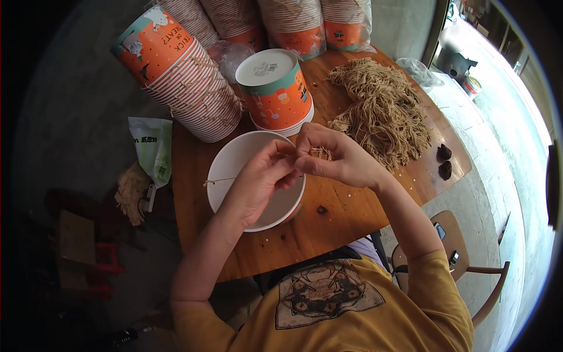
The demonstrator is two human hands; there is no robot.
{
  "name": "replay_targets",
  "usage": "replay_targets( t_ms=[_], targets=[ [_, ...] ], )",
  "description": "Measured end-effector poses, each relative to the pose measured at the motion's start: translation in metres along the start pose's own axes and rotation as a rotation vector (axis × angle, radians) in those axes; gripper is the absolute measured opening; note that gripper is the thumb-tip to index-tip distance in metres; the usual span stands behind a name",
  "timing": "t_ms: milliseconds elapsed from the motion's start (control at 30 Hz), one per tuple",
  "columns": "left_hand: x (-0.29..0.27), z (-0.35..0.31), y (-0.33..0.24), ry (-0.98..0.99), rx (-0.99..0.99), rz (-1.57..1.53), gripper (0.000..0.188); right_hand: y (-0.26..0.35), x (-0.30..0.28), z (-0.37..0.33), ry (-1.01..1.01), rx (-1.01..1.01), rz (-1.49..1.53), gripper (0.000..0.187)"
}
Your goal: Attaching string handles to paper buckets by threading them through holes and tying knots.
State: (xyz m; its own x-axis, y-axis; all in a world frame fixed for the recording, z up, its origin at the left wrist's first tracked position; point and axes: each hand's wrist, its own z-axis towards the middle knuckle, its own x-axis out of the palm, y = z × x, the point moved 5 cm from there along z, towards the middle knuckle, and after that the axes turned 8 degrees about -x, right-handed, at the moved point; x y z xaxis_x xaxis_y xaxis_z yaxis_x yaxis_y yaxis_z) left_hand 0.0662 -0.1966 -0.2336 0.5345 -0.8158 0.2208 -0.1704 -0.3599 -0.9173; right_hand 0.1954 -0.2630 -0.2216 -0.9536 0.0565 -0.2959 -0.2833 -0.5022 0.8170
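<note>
Smooth paper bucket (230, 159), rough fibrous cord (384, 111); glossy wooden table (352, 205)

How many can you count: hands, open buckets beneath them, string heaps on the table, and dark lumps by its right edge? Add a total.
Left hand and right hand: 2
Open bucket: 1
String heap: 1
Dark lumps: 2
Total: 6

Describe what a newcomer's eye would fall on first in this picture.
Probably the tall stack of orange paper buckets, far left on the wooden table, and the tangled twine heap, far right. Nearer, the left hand and right hand meet near the rim of an open bucket.
</note>
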Motion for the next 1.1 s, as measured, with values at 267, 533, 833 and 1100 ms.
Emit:
replay_targets(
  t_ms=[267,533,833,1100],
  targets=[
    [0.001,0.000,0.006,0.044,-0.091,-0.025,0.013,-0.004,0.001,0.025,0.069,-0.068,-0.105,0.019],
    [-0.001,0.003,0.006,0.113,-0.077,-0.041,0.015,-0.011,-0.012,0.011,-0.239,-0.127,-0.460,0.016],
    [0.000,0.010,0.006,0.129,-0.068,-0.077,0.014,-0.006,0.007,-0.037,-0.385,0.076,-0.260,0.016],
    [-0.002,0.010,0.008,0.120,-0.139,-0.098,0.014,0.005,0.023,-0.038,-0.434,0.090,-0.300,0.014]
  ],
)
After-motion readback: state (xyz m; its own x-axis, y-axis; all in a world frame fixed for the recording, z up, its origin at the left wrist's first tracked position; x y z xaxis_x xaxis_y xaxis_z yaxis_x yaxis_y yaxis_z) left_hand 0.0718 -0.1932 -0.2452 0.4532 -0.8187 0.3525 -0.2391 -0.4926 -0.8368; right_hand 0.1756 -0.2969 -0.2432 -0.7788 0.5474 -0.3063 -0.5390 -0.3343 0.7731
